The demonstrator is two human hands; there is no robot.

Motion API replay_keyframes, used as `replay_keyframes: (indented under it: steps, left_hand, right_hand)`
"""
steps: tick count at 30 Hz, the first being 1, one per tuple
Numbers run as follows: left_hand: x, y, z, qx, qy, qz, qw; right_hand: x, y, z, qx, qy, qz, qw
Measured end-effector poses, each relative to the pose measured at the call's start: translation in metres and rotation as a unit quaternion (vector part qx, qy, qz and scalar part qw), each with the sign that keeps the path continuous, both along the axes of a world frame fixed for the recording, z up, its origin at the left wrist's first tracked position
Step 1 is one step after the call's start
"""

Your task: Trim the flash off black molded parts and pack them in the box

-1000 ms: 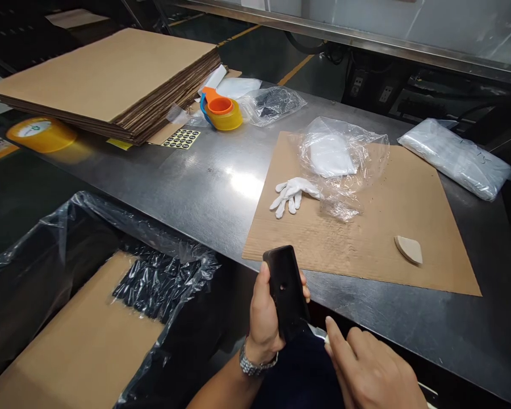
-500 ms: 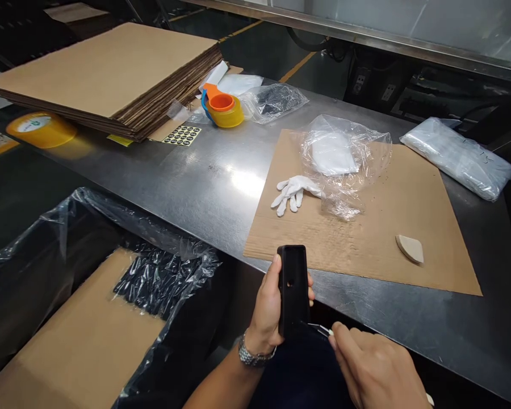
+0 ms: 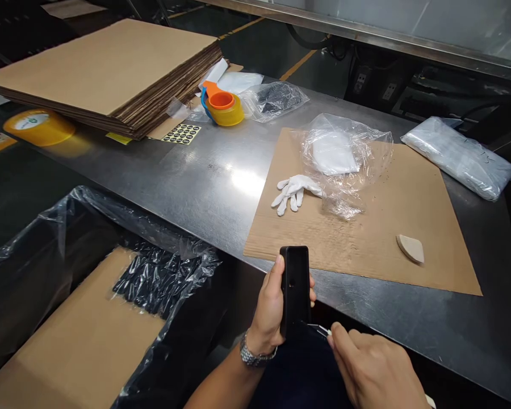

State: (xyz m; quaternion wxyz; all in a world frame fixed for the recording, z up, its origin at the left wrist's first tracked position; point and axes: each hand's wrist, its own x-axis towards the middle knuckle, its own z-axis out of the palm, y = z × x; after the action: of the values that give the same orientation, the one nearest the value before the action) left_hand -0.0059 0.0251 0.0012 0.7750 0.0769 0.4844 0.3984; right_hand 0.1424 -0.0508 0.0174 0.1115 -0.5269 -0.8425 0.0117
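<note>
A black rectangular case (image 3: 296, 287), hollow with a small hole inside, stands nearly upright in my left hand (image 3: 269, 309), whose fingers wrap round its sides. My right hand (image 3: 372, 360) pinches a thin pointed tool (image 3: 321, 329) with a pale part at the fingertips. The tool's tip is by the lower right edge of the case; whether it touches cannot be made out. Beyond the hands, a brown cardboard sheet (image 3: 392, 221) bears a white glove (image 3: 296, 192), a crumpled clear bag (image 3: 366, 147) with white material inside, and a beige wedge-shaped block (image 3: 410, 249).
A cardboard stack (image 3: 111, 68), yellow tape roll (image 3: 40, 128), orange-and-blue tape dispenser (image 3: 221, 102) and sticker sheet (image 3: 182, 134) lie at the back left of the metal table (image 3: 196, 187). A plastic-lined bin (image 3: 80, 335) stands lower left; a wrapped bundle (image 3: 462, 156) lies right.
The black case and my left hand have shifted very slightly to the right. My right hand has hardly moved, still with the thin tool.
</note>
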Motion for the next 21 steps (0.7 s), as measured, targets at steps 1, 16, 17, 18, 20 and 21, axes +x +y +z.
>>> replay_keyframes:
  steps: [1, 16, 17, 18, 20, 21]
  left_hand:
    - [0.000, 0.000, 0.000, 0.002, 0.004, -0.001, 1.000]
    - [0.000, -0.001, -0.007, 0.110, -0.059, 0.058, 0.990]
    - [0.000, 0.000, -0.007, 0.096, -0.073, 0.053, 0.991]
    - [0.000, 0.002, -0.008, 0.080, -0.085, 0.046, 0.992]
    - [0.000, 0.005, -0.008, 0.049, -0.103, 0.035, 0.993]
    - [0.000, 0.006, -0.008, 0.035, -0.108, 0.033, 0.993]
  right_hand:
    - [0.000, 0.000, 0.000, -0.002, 0.003, -0.001, 1.000]
    - [0.007, 0.005, -0.020, -0.628, 0.491, -0.141, 0.588]
    - [0.009, 0.006, -0.019, -0.629, 0.522, -0.149, 0.557]
    - [0.012, 0.008, -0.018, -0.612, 0.540, -0.159, 0.556]
    - [0.020, 0.016, -0.018, -0.542, 0.529, -0.189, 0.626]
    - [0.026, 0.022, -0.019, -0.490, 0.494, -0.205, 0.688]
